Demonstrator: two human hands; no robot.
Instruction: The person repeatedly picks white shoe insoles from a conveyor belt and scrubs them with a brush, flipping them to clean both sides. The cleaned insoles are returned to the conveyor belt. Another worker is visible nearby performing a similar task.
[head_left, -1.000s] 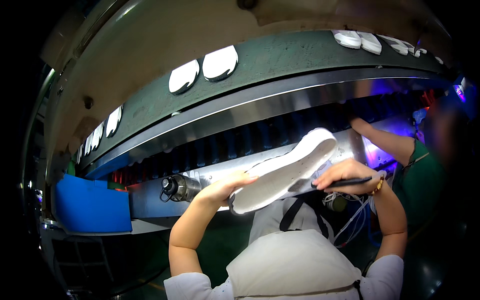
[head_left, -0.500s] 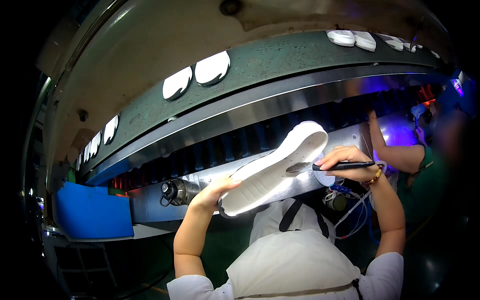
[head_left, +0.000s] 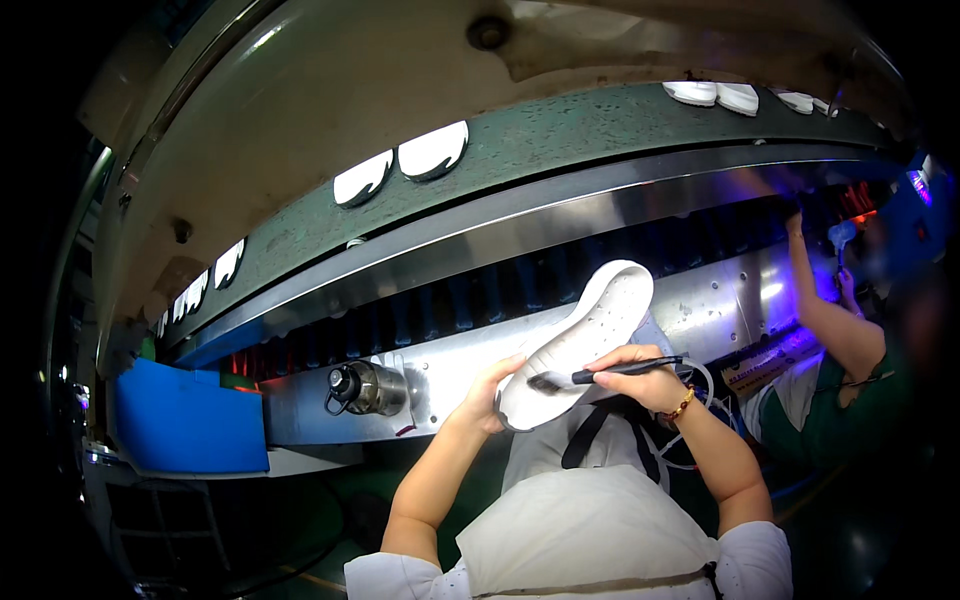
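Observation:
A white shoe sole (head_left: 602, 310) with a raised rim is tilted in front of me, its hollow inner side facing up. My left hand (head_left: 490, 393) grips its near left end, with the thumb over the rim. In my right hand (head_left: 645, 380) is a black-handled brush (head_left: 625, 368), held like a pen. The dark bristles touch the inside of the sole towards its near end. A beaded bracelet is round my right wrist.
A dark bottle (head_left: 368, 388) stands on the metal ledge (head_left: 440, 365) to the left, beside a blue box (head_left: 185, 420). Beyond a steel rail, a green conveyor belt (head_left: 540, 130) carries several white soles (head_left: 433, 150). At the right, another person's arm (head_left: 835, 325) reaches towards the line.
My right hand has moved left and nearer, bringing the brush tip from the sole's middle to its near end. My left hand and the sole's near end have shifted right.

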